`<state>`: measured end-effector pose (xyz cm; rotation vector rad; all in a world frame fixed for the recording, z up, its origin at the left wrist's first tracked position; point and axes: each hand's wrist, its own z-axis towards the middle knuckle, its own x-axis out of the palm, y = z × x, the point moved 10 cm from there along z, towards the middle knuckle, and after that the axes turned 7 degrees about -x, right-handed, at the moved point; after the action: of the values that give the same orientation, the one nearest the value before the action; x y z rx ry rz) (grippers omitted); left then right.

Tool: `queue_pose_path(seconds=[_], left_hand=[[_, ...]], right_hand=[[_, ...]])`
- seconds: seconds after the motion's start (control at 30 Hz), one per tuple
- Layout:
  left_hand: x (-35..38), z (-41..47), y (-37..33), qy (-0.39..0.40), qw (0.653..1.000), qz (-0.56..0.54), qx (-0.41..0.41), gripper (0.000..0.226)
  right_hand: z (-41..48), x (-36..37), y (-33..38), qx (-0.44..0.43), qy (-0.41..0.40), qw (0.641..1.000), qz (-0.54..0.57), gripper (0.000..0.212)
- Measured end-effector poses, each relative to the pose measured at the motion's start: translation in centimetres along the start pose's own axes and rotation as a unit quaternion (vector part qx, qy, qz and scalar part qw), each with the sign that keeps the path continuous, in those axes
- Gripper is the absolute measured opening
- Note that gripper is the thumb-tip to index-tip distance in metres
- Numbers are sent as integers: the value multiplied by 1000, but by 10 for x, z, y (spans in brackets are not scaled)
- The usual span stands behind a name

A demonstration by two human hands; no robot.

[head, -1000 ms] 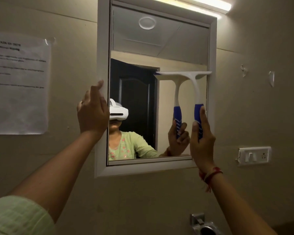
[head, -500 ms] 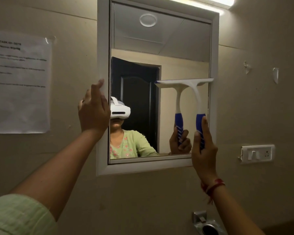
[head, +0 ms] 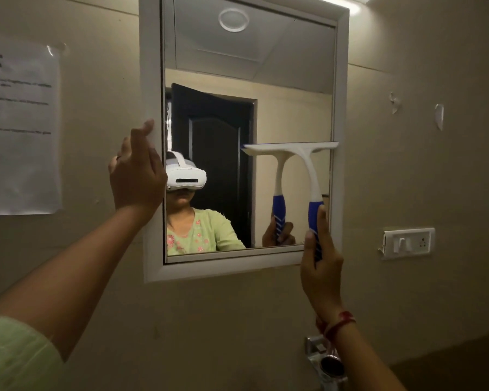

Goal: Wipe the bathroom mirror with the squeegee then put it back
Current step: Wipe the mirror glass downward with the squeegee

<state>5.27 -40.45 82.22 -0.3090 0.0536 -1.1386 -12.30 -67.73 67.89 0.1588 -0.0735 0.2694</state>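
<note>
A paper (head: 20, 131) hung on the wall. The left hand (head: 137, 176) rested against the left frame of the mirror (head: 266, 80); how its grip stood could not be told. The squeegee (head: 302, 153) lay with its blade level on the right half of the glass, handle down. The right hand (head: 321, 266) had its grip closed round the blue handle. A switch (head: 407, 242) sat beyond.

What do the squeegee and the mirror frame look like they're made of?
Squeegee: moulded plastic by the look, matt white head and neck, blue handle with white ribs, possibly rubbery. Mirror frame: smooth white with a slight sheen, plastic or painted wood; cannot tell which.
</note>
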Motion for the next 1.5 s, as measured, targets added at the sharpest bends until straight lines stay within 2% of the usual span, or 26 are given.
queue_pose_path(seconds=[0.27,0.5,0.7,0.77,1.03,1.27,1.5], left_hand=[[2,0,4,7,1000,4,-13,34],[3,0,4,8,1000,3,-14,35],[2,0,2,10,1000,0,-12,36],[3,0,2,10,1000,5,-13,36],[4,0,4,12,1000,19,-12,33],[4,-2,4,17,1000,9,-14,32],[4,-3,5,20,999,0,-25,33]], right_hand=[[-56,-3,2,30,34,999,11,52],[-17,-4,10,24,15,1000,7,50],[-74,-15,9,20,68,997,-25,56],[-83,-17,8,27,76,996,-26,51],[-47,-3,12,42,25,999,-1,50],[-106,-10,6,64,67,996,-5,48],[-71,-12,9,61,33,997,23,52]])
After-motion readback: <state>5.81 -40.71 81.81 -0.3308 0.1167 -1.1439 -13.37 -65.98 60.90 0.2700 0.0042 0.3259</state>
